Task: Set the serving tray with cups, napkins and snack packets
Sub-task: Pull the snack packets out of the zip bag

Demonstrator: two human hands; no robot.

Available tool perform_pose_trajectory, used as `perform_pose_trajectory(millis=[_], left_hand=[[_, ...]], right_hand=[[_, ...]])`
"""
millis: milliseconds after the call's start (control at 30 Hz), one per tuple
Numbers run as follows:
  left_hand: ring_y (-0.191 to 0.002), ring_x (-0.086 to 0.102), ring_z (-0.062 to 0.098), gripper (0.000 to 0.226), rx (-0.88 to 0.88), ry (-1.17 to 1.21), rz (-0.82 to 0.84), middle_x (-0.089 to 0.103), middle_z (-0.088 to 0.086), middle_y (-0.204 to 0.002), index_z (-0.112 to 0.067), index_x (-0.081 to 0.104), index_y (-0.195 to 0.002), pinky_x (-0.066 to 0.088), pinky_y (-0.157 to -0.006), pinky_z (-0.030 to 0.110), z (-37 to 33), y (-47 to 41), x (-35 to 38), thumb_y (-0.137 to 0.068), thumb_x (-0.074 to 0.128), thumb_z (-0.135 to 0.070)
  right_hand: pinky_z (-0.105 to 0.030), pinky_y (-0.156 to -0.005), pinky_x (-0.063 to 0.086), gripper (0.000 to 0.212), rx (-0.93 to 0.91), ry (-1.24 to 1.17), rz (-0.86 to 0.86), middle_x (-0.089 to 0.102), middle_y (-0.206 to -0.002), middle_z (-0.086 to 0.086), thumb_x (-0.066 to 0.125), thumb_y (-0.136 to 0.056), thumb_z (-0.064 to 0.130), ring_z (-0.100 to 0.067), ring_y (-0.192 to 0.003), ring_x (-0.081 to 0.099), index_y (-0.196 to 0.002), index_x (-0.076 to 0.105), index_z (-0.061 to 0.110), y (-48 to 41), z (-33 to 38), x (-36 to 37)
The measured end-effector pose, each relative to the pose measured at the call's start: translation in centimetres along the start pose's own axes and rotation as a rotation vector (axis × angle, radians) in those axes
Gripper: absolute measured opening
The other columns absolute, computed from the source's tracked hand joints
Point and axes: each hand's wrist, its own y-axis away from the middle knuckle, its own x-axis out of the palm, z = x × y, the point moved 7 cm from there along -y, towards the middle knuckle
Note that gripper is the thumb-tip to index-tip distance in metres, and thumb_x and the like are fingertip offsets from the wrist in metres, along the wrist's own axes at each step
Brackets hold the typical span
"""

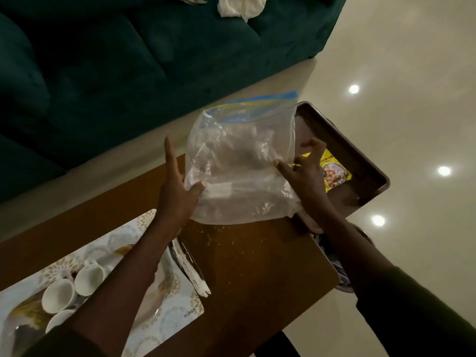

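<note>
A clear zip bag (239,161) with a blue and yellow seal stands over the wooden table's far end. My left hand (177,186) pinches its lower left corner, index finger pointing up. My right hand (306,168) grips the bag's right edge. Behind the bag lies the dark brown serving tray (371,166) with a yellow snack packet (334,171) in it. Three white cups (74,287) rest on a patterned placemat (177,302) at the lower left. White napkins (188,264) lie by the mat's right edge, partly hidden by my left forearm.
A dark green sofa (116,60) fills the upper left, with a white cloth (239,6) on it. Crumbs (226,235) dot the brown table (257,266). A glossy floor (399,73) lies to the right. A basket-like container (342,274) sits under my right forearm.
</note>
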Motion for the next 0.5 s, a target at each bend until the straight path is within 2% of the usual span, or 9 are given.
perform_pose_trajectory(millis=[33,100,167,233,300,333,400,433,500], left_hand=[[-0.139,0.042,0.026,0.11,0.027,0.006,0.03,0.012,-0.004,-0.164,-0.065,-0.011,-0.14,0.056,-0.091,0.047,-0.4,0.0,0.1,-0.088,0.067,-0.006],[-0.141,0.035,0.009,0.102,0.07,0.055,0.133,0.02,-0.019,-0.16,-0.067,0.003,-0.141,0.046,-0.104,0.044,-1.0,0.0,0.5,-0.088,0.066,-0.005],[-0.134,0.04,-0.005,0.076,0.054,0.129,0.258,0.036,-0.03,-0.148,-0.058,0.037,-0.138,0.041,-0.109,0.038,-1.3,-0.4,1.1,-0.089,0.066,-0.008],[-0.129,0.053,0.009,0.054,-0.07,0.27,0.346,0.05,-0.012,-0.145,-0.036,0.06,-0.128,0.047,-0.104,0.039,-1.2,-1.1,1.3,-0.084,0.07,-0.006],[-0.122,0.057,0.016,0.058,-0.197,0.28,0.427,0.051,-0.001,-0.143,-0.024,0.061,-0.126,0.051,-0.097,0.031,-1.0,-1.6,1.3,-0.074,0.076,-0.004],[-0.117,0.058,0.014,0.063,-0.229,0.187,0.472,0.05,0.0,-0.14,-0.024,0.058,-0.128,0.051,-0.091,0.025,-0.9,-1.8,1.4,-0.071,0.078,-0.006],[-0.106,0.059,0.009,0.073,-0.261,-0.034,0.57,0.048,0.001,-0.135,-0.025,0.05,-0.134,0.051,-0.075,0.017,-0.8,-1.5,2.0,-0.07,0.081,-0.007],[-0.105,0.058,0.009,0.077,-0.28,-0.077,0.596,0.047,-0.001,-0.132,-0.025,0.048,-0.136,0.051,-0.07,0.015,-0.6,-1.2,2.3,-0.07,0.082,-0.006],[-0.104,0.058,0.011,0.081,-0.306,-0.035,0.56,0.048,-0.004,-0.127,-0.023,0.046,-0.137,0.052,-0.066,0.014,-0.4,-0.9,2.5,-0.068,0.083,-0.003]], right_hand=[[-0.031,-0.062,0.051,0.04,-0.06,0.015,-0.016,0.066,-0.089,-0.011,0.065,-0.085,0.013,-0.02,-0.072,0.066,-0.109,0.034,0.02,0.2,0.4,-0.1],[-0.022,-0.053,0.042,0.022,-0.192,0.121,0.033,0.062,-0.075,-0.004,0.054,-0.083,-0.001,-0.011,-0.061,0.057,-0.089,0.048,0.02,0.3,1.3,0.2],[-0.017,-0.044,0.031,0.032,-0.213,0.184,0.139,0.059,-0.066,0.001,0.043,-0.076,-0.011,-0.007,-0.05,0.045,-0.075,0.06,0.017,0.2,1.4,0.8],[-0.016,-0.045,0.035,0.037,-0.111,0.039,0.259,0.063,-0.074,-0.001,0.042,-0.076,-0.014,-0.006,-0.052,0.049,-0.081,0.067,0.013,0.0,1.1,0.9],[-0.008,-0.06,0.045,0.026,0.025,-0.19,0.405,0.065,-0.102,-0.002,0.055,-0.087,-0.002,0.004,-0.074,0.059,-0.107,0.065,0.01,0.0,0.7,1.2],[-0.006,-0.067,0.047,0.036,0.089,-0.204,0.47,0.061,-0.116,-0.001,0.063,-0.087,0.011,0.005,-0.089,0.06,-0.122,0.058,0.012,-0.1,0.3,1.3],[-0.011,-0.078,0.051,0.079,0.183,-0.14,0.595,0.053,-0.131,0.002,0.077,-0.072,0.03,-0.006,-0.109,0.058,-0.14,0.041,0.015,-0.1,-0.5,1.3],[-0.016,-0.08,0.053,0.095,0.226,-0.125,0.657,0.054,-0.131,0.002,0.082,-0.062,0.033,-0.011,-0.111,0.06,-0.143,0.036,0.014,0.1,-0.7,1.3],[-0.021,-0.077,0.056,0.106,0.238,-0.033,0.741,0.062,-0.123,0.003,0.089,-0.048,0.037,-0.013,-0.103,0.066,-0.138,0.039,0.012,0.7,-0.5,1.2]])
